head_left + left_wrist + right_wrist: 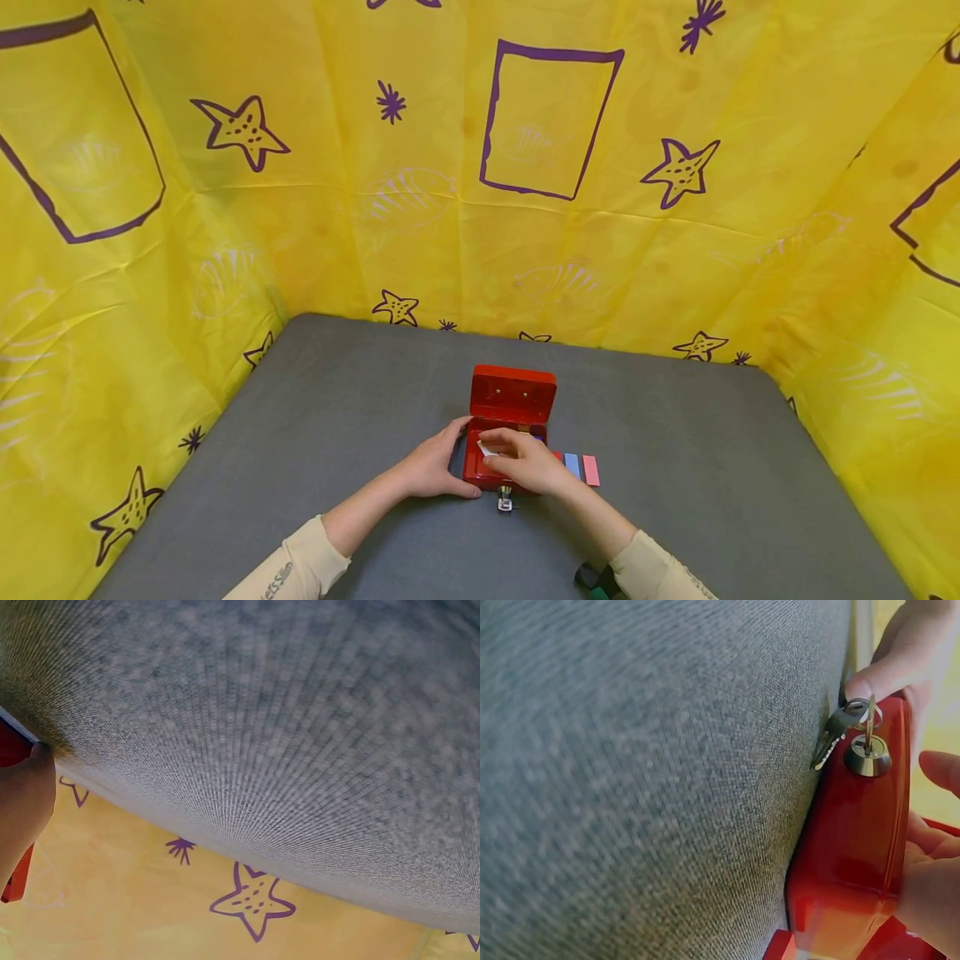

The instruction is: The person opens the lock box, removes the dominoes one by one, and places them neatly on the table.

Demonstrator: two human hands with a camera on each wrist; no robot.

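A small red metal box (513,408) stands with its lid raised on the grey table. My left hand (435,467) grips the box's left side, thumb at the front corner and fingers toward the back. Over the interior, my right hand (528,462) pinches a small white piece (487,449) between thumb and fingers. A key with a ring of keys (840,724) sits in the front lock (868,755). In the left wrist view, part of a hand (26,802) touches the box's red edge (13,746). My right hand hides much of the interior.
Right of the box lie a blue block (572,465) and a pink block (591,470), with a red one partly hidden beside them. A dark and green object (596,580) lies near my right sleeve. Yellow patterned cloth (420,208) surrounds the table.
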